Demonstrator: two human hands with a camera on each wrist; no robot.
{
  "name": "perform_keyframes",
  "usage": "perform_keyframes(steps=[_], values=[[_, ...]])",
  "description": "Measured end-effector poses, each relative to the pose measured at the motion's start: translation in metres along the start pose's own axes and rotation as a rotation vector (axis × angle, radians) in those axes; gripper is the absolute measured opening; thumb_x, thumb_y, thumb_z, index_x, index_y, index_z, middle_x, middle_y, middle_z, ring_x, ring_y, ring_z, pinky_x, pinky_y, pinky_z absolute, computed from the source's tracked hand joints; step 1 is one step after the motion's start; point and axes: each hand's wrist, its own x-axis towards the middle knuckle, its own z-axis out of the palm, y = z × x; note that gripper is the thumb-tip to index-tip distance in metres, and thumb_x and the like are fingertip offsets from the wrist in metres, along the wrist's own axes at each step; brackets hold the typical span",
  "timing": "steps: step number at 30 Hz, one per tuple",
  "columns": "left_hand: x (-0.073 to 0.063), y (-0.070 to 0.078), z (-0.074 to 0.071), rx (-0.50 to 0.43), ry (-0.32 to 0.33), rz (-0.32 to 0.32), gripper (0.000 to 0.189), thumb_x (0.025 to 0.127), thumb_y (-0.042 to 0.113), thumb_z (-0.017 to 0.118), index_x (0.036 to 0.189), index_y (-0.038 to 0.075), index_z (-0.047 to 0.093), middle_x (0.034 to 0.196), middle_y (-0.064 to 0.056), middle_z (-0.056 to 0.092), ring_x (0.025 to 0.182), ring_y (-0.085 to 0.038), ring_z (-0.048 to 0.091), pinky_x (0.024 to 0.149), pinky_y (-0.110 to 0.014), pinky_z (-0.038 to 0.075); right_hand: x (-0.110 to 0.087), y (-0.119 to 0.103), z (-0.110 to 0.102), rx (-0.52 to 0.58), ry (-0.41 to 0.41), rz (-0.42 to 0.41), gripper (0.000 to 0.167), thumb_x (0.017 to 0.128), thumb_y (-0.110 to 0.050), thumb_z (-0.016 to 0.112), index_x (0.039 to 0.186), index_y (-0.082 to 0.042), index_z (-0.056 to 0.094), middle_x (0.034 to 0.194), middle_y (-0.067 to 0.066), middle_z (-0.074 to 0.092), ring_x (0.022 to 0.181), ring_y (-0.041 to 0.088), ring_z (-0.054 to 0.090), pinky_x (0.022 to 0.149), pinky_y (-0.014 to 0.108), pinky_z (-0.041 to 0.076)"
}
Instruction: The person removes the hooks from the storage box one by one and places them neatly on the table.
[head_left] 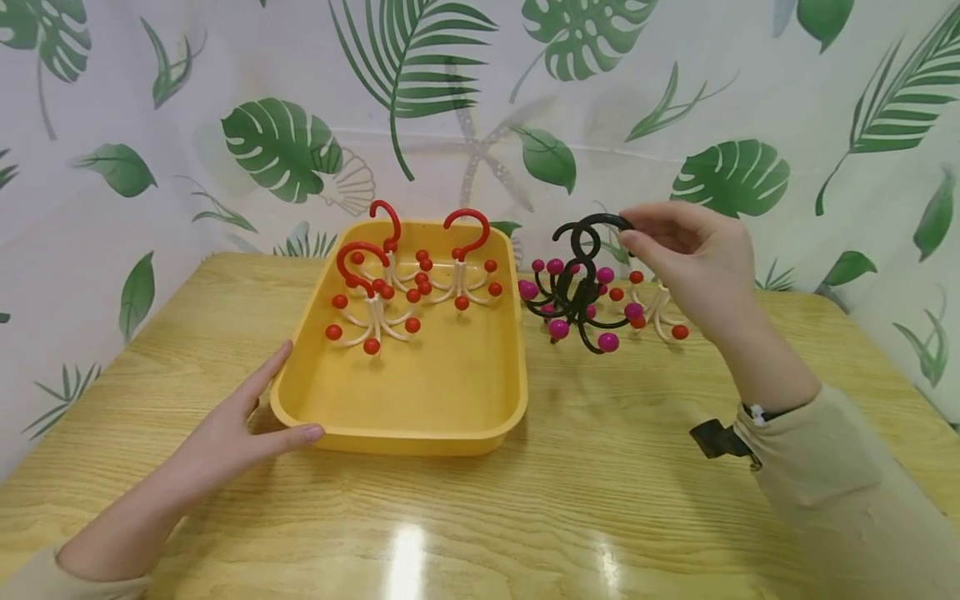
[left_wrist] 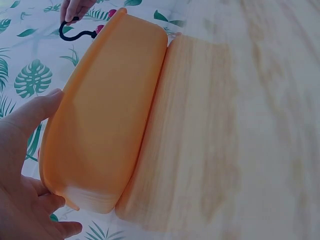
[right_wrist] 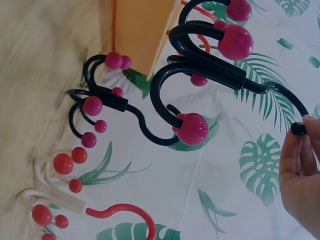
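Observation:
My right hand [head_left: 686, 258] pinches the hook end of a black claw-shaped hook hanger [right_wrist: 220, 75] with magenta balls on its curved prongs. This hanger hangs upright beside the tray's right wall. A second black hook hanger [right_wrist: 111, 98] with magenta balls stands on the table behind it, partly overlapped in the head view. At the yellow tray's [head_left: 420, 435] near-left corner, my left hand [head_left: 225, 429] rests with the thumb on the front rim and straight fingers along the left wall. Inside the tray stand three cream hook hangers [head_left: 375, 312] with red hooks and red balls.
Another cream hook hanger [right_wrist: 70, 200] with a red hook stands on the wooden table [head_left: 600, 475], partly hidden behind my right hand in the head view. Behind the table hangs a leaf-printed white cloth [head_left: 300, 50].

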Motion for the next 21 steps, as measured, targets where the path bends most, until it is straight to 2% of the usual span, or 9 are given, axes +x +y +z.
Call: perform_keyframes(steps=[5,16,21], values=[[0.001,0.0,0.0,0.006,-0.008,-0.01,0.105,0.081,0.047,0.073,0.154,0.033,0.0,0.159,-0.013,0.005,0.139,-0.049,0.007,0.1,-0.073,0.014,-0.004,0.007,-0.004,-0.054,-0.025,0.04,0.026,0.088,-0.016,0.07,0.11,-0.002,0.07,0.092,-0.008,0.069,0.08,0.007,0.064,0.073,0.013,0.05],[-0.001,0.001,-0.001,-0.014,-0.005,0.008,0.105,0.08,0.045,0.075,0.154,0.032,0.001,0.159,-0.014,0.005,0.14,-0.048,0.006,0.101,-0.073,0.013,-0.008,0.027,0.0,-0.034,-0.057,0.056,0.024,0.087,-0.008,0.07,0.109,0.001,0.07,0.088,-0.007,0.07,0.076,0.005,0.065,0.069,0.012,0.051],[-0.001,0.0,0.0,-0.003,-0.001,0.01,0.106,0.08,0.046,0.075,0.154,0.031,0.001,0.159,-0.014,0.006,0.14,-0.048,0.007,0.101,-0.073,0.014,-0.01,0.037,0.004,-0.074,-0.057,0.076,0.024,0.087,-0.012,0.071,0.108,0.0,0.07,0.089,-0.005,0.07,0.075,0.004,0.063,0.067,0.012,0.049]])
